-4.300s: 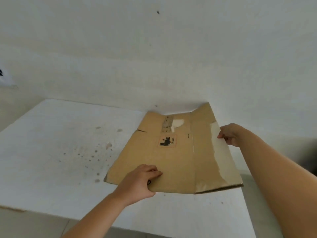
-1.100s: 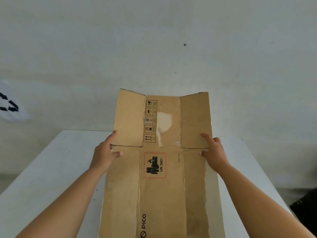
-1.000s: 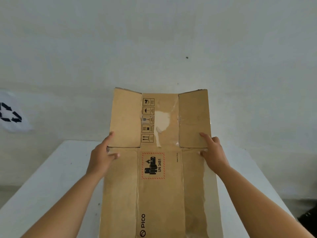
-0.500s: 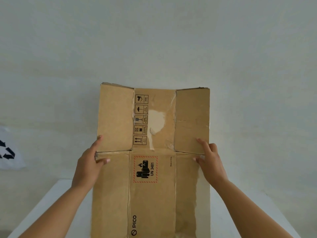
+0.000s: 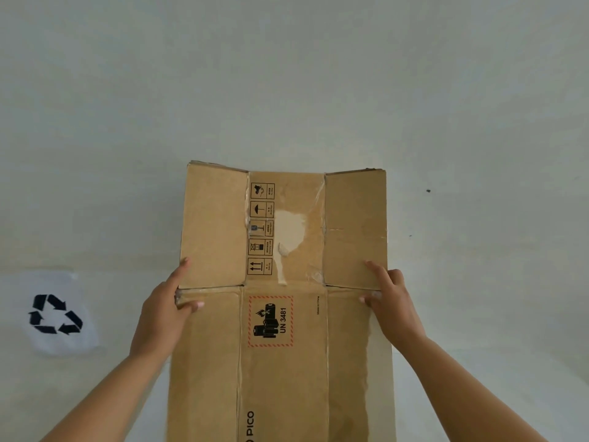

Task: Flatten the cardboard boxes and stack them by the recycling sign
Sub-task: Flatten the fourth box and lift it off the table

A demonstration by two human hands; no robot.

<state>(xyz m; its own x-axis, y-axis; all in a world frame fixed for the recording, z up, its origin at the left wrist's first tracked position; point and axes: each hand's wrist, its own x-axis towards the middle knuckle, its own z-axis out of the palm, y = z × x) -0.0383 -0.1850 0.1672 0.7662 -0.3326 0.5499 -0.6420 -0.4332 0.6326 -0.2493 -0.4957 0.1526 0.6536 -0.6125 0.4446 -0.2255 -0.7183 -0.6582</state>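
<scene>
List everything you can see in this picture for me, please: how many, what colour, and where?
flattened cardboard box: one, brown, held up in the middle, printed with a red-bordered UN 3481 label and black handling symbols
recycling sign: one, white sheet with black arrows, on the wall at lower left
wall: one, pale white, filling the background
left hand: one, gripping the box's left edge
right hand: one, gripping the box's right edge
</scene>
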